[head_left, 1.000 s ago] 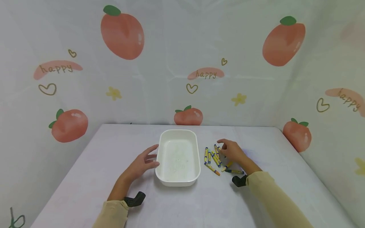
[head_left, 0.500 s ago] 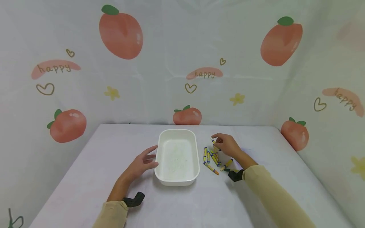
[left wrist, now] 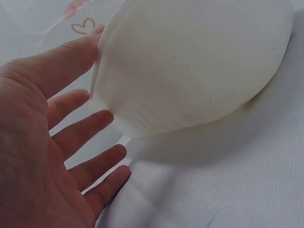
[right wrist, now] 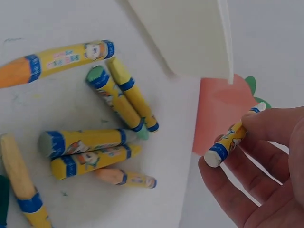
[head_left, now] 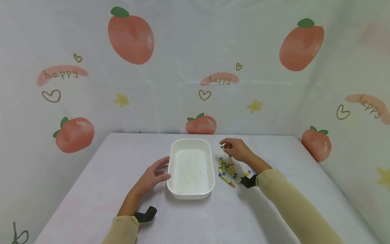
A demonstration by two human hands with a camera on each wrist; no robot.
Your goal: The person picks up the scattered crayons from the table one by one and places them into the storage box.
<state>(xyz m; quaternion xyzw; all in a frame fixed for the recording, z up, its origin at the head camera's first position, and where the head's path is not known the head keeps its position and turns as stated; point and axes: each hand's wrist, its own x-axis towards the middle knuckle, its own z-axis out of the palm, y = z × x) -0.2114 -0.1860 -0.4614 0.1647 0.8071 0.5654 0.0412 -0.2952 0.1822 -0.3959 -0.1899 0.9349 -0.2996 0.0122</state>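
Observation:
A white crayon (right wrist: 232, 137) with a yellow and blue wrapper is pinched between the thumb and fingers of my right hand (head_left: 239, 149), held up off the table. Beneath and nearer to me lie several wrapped crayons, among them an orange one (right wrist: 50, 62), a green one (right wrist: 114, 97) and a grey one (right wrist: 85, 141). A white rectangular tub (head_left: 190, 169) stands left of them, with nothing but small specks inside. My left hand (head_left: 152, 174) is at the tub's left side, fingers spread and fairly straight; its thumb touches the rim in the left wrist view.
The table (head_left: 195, 223) has a white cloth over it. Behind it hangs a pale curtain (head_left: 170, 67) printed with red fruit, hearts and "happy". Part of a dark green crayon (right wrist: 4, 199) shows at the right wrist view's left edge.
My right hand has picked the white crayon out of the group, raised it and moved left and away from me. My left hand stays by the tub.

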